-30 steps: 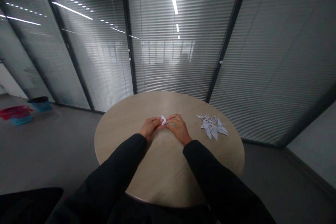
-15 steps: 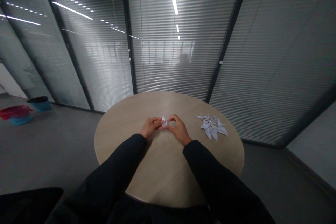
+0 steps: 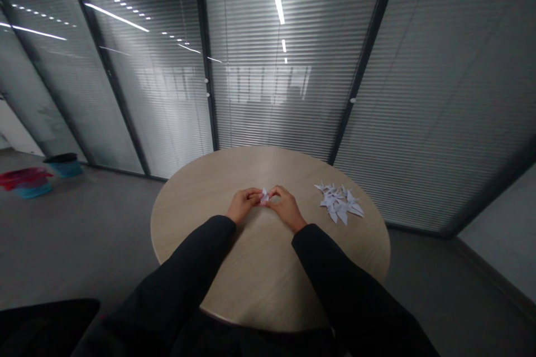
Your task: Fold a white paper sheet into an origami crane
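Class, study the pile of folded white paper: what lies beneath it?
The folded white paper pile rests on the round wooden table; the tabletop beneath, and the lowest pieces, are covered.

Matt white folded paper (image 3: 264,196); smooth pale wood tabletop (image 3: 255,276); matt black cloth sleeves (image 3: 335,268).

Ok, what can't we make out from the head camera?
Head view:
- Small white folded paper piece: partly hidden between the left hand and right hand; shape unclear.
- Pile of white folded paper shapes: overlapping, too small to count.
- Teal tub under red covering: far left, contents too small to see.
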Demonstrator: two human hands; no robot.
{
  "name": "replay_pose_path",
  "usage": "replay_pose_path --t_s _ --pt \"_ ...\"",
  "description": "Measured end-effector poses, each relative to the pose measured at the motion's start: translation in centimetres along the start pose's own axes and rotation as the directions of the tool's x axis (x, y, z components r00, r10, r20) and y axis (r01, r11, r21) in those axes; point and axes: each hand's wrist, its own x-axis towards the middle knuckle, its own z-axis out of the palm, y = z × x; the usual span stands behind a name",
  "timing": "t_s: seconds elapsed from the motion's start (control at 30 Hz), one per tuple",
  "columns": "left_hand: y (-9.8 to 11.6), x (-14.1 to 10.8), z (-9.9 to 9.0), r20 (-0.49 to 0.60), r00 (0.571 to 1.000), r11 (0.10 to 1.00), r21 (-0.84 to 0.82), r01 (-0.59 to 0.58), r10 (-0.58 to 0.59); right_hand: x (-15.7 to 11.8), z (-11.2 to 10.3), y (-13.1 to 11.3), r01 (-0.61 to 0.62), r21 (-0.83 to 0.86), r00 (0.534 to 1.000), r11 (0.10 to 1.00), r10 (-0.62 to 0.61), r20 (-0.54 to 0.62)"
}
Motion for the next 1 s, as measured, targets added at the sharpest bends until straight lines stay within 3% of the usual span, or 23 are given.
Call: replay_pose_path --t_s 0.13,0.7,0.87,1.0 --pt "0.51 -0.54 0.42 0.004 0.997 0.988 0.135 -0.08 0.081 0.05 0.11 0.43 -0.021 0.041 1.0 0.999 0.022 -0.009" --pt "0.1 -0.16 0.19 -0.011 0.999 0.999 0.027 -0.03 0.03 0.02 0.22 0.0 -0.14 0.119 0.988 0.983 0.13 0.086" --pt "0.25 -0.33 0.11 -0.025 0.998 0.99 0.126 -0.057 0.061 0.27 0.39 0.31 -0.222 0.217 0.974 0.951 0.204 0.103" --pt "0.03 -0.53 0.14 -0.006 0.995 0.97 0.223 -0.094 0.098 0.42 0.28 0.43 -0.2 0.284 0.979 0.938 0.181 0.093"
